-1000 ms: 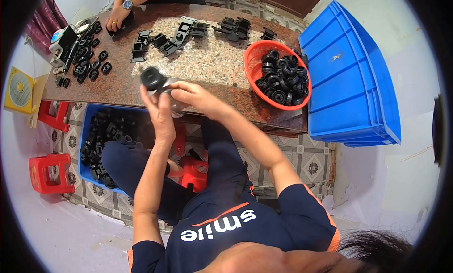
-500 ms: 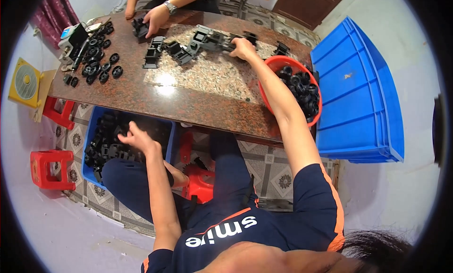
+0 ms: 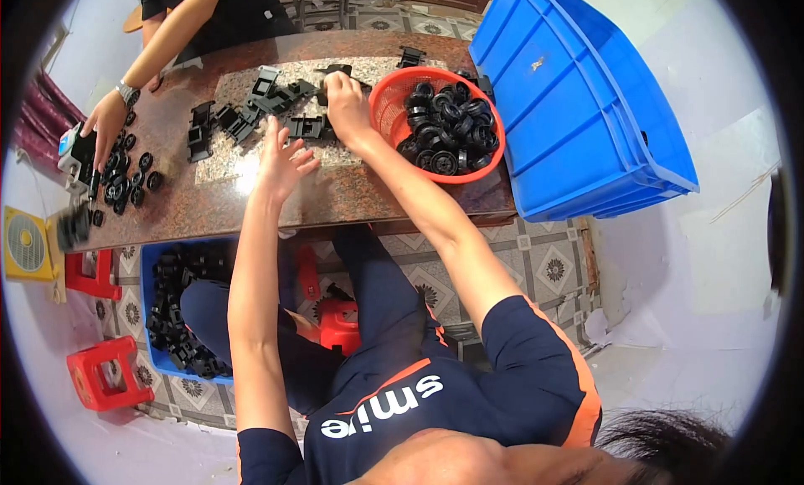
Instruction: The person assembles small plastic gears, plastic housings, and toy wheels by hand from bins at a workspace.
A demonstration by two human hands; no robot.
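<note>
My right hand [image 3: 347, 108] is on the far part of the table, its fingers curled round a black plastic part [image 3: 337, 69] that they partly hide. My left hand [image 3: 286, 162] hovers over the table's front half with its fingers spread and nothing in them. Just beyond it lie several black plastic frame parts [image 3: 243, 121], loosely joined in a row, some touching. One of these frames [image 3: 308, 128] sits close beside my right hand. To the right of that hand stands a red basket [image 3: 388, 91] full of black wheels [image 3: 448, 121].
A co-worker's hand [image 3: 105, 125] is at a small device [image 3: 77, 154] on the table's left end, near loose black wheels [image 3: 138, 183]. A blurred dark thing [image 3: 74, 227] shows by the yellow fan [image 3: 29, 244]. Blue crates [image 3: 578, 108] rise at right; a blue bin [image 3: 151, 263] of black parts sits below.
My left hand has come up from the blue bin to above the table. The co-worker's hand has gone from the far edge to the device at left. The whole view has shifted.
</note>
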